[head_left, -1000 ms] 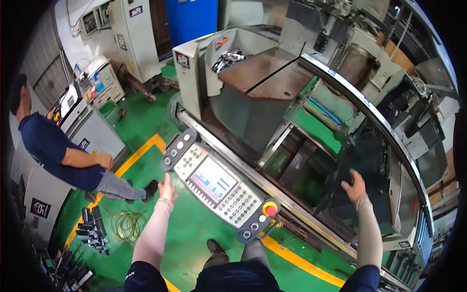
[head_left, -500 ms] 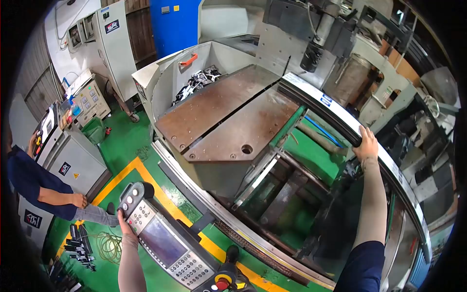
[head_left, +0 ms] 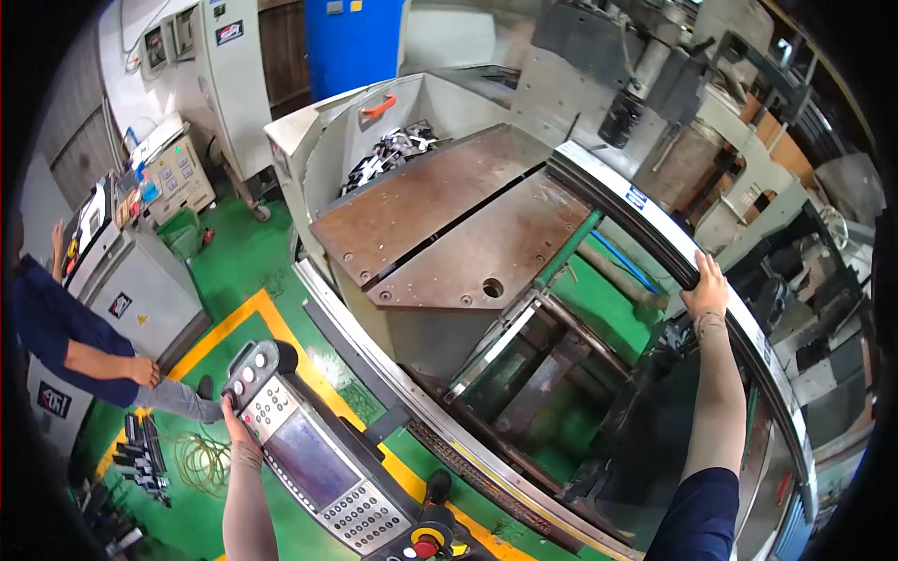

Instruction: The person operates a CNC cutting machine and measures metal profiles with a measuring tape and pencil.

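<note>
My left hand (head_left: 238,428) grips the left edge of a machine control panel (head_left: 313,458), near its upper corner with the round knobs. Its thumb side shows, and the other fingers are mostly hidden. The panel has a dark screen, rows of keys and a red stop button (head_left: 426,545). My right hand (head_left: 708,285) is closed over the edge of a curved, white-topped machine door (head_left: 675,217), its fingers lying across the top. Left of that arm, inside the machine, is a brown metal worktable (head_left: 449,224) with a dark slot and a round hole.
A co-worker in a dark shirt (head_left: 70,327) stands at the left beside a grey cabinet (head_left: 140,290). Coiled cable (head_left: 201,465) and dark metal pieces (head_left: 140,458) lie on the green floor. Behind the worktable is a heap of scrap (head_left: 398,151). The machine head (head_left: 622,117) hangs at the upper right.
The view has shifted slightly, so the machine sits a little lower and farther right. Both my hands keep their places on panel and door. The co-worker's far hand has risen.
</note>
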{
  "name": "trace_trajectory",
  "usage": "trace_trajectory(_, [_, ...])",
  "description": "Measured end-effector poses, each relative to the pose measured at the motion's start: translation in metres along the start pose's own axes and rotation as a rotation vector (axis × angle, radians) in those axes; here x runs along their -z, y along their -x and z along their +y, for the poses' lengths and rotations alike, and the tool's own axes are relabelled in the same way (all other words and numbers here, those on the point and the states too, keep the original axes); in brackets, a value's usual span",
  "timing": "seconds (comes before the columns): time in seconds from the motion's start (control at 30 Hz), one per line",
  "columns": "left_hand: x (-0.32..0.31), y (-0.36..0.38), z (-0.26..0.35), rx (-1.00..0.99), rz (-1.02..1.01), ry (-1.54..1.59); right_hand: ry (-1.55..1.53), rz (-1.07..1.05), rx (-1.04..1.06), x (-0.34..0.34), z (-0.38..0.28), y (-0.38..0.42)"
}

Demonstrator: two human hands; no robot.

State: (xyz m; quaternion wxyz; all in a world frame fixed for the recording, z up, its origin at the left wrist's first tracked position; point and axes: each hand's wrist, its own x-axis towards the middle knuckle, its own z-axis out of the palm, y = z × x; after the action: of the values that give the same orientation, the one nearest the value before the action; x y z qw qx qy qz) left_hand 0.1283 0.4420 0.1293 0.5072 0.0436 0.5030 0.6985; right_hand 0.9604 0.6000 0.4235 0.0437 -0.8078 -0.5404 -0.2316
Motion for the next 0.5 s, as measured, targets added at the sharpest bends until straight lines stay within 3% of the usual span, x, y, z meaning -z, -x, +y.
trace_trajectory(0.5, [0.022, -0.019, -0.008, -0.002, -0.002, 0.007, -0.064, 0.06, 0.021, -0.009, 0.002, 0.004])
